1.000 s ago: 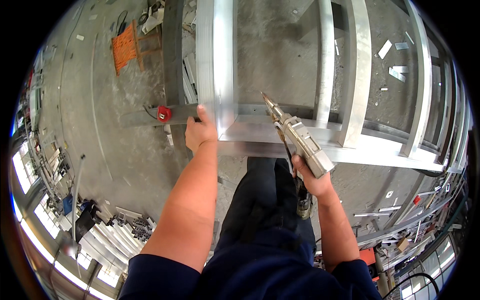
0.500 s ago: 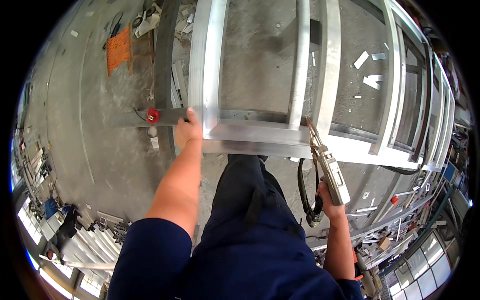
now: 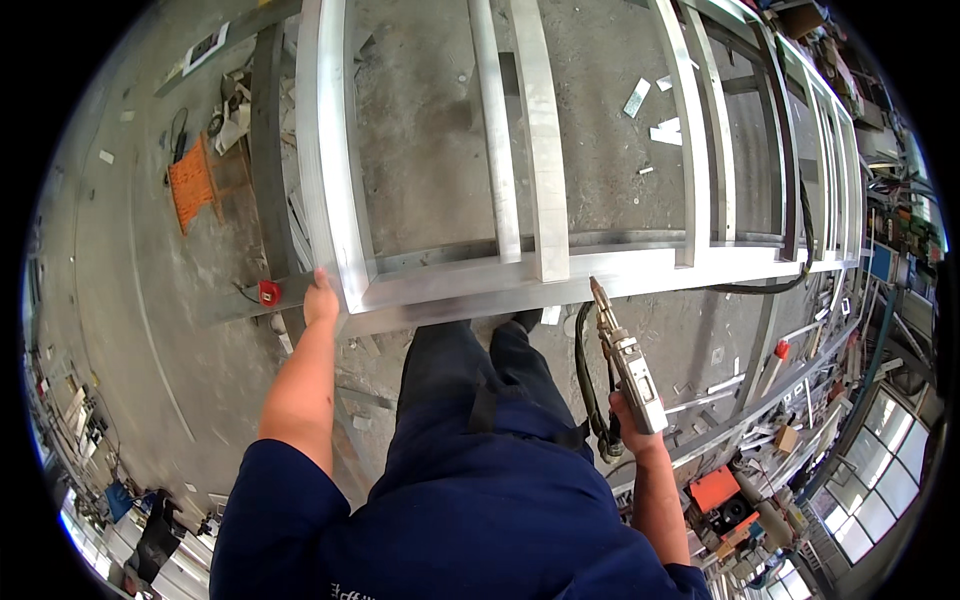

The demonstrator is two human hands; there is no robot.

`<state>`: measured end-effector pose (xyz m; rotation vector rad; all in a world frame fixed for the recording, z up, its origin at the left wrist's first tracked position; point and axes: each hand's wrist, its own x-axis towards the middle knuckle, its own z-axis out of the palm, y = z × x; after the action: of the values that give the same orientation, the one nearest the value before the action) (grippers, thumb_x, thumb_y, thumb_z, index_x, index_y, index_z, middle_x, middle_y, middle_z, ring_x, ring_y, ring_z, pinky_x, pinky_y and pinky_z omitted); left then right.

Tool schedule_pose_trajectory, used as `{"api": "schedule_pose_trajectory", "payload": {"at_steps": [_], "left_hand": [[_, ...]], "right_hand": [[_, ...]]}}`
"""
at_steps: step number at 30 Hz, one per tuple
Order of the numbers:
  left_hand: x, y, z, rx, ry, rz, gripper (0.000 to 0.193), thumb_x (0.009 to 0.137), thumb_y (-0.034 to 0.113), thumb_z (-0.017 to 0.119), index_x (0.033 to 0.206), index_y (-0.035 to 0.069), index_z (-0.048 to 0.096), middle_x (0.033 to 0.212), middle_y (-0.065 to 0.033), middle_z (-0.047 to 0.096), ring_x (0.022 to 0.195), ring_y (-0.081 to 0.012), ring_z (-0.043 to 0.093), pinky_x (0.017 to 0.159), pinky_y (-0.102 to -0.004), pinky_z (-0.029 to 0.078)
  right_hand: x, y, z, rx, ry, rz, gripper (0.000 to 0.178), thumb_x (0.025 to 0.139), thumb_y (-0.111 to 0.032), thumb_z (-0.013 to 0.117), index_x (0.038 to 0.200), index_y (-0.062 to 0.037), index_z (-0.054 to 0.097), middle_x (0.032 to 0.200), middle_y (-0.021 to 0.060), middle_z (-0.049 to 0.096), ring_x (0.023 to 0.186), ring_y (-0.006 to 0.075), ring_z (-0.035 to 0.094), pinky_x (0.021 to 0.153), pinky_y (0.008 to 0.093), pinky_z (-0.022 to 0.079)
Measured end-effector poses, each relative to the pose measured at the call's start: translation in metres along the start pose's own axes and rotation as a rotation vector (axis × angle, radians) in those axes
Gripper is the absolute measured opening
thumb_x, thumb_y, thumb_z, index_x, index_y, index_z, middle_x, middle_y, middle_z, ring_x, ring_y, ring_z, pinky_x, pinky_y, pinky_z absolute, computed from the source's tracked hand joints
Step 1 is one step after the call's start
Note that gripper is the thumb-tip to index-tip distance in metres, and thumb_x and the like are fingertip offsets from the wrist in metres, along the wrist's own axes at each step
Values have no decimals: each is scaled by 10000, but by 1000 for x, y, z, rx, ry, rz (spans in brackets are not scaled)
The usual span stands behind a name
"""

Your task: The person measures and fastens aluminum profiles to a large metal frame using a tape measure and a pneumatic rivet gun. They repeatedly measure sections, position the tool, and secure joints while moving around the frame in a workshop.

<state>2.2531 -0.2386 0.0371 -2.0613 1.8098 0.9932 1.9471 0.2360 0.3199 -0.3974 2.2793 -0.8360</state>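
Note:
My left hand [image 3: 320,303] grips the near left corner of a silver metal frame [image 3: 430,288], thumb on top; its other fingers are mostly hidden. My right hand [image 3: 634,425] is wrapped round the rear of a welding gun [image 3: 630,368] with a pale grey body and a coppery nozzle. The nozzle tip points away from me, over or just beside the frame's near rail, right of the second crossbar [image 3: 540,140]. I cannot tell whether it touches. A dark cable [image 3: 585,385] hangs from the gun.
A red tape measure [image 3: 269,293] rests on a dark beam left of my left hand. Beyond it stands a stool with an orange woven seat [image 3: 192,190]. Metal offcuts [image 3: 637,96] lie on the floor inside the frame. Orange equipment [image 3: 713,490] and scrap fill the lower right.
The view has shifted, so the frame sits further left. The nozzle has gone from left of the second crossbar to its right, nearer me. My left hand stays at the corner; my feet are further apart.

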Motion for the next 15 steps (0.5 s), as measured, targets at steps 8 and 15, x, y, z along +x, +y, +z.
{"api": "schedule_pose_trajectory", "payload": {"at_steps": [8, 15], "left_hand": [[-118, 41, 1, 185, 338, 78, 719, 878, 531, 634, 1313, -12, 452, 1323, -246, 510, 1239, -418, 486, 1041, -487, 408], [-230, -15, 17, 137, 259, -9, 774, 871, 507, 640, 1397, -3, 392, 1434, -230, 418, 1330, -405, 404, 1094, -474, 361]], "right_hand": [[-5, 76, -45, 212, -42, 46, 177, 930, -217, 679, 862, -63, 623, 680, 7, 576, 579, 105, 535, 539, 279, 447], [8, 142, -80, 308, -48, -15, 184, 966, -226, 639, 905, -59, 589, 657, -1, 549, 555, 103, 551, 516, 273, 456]]}}
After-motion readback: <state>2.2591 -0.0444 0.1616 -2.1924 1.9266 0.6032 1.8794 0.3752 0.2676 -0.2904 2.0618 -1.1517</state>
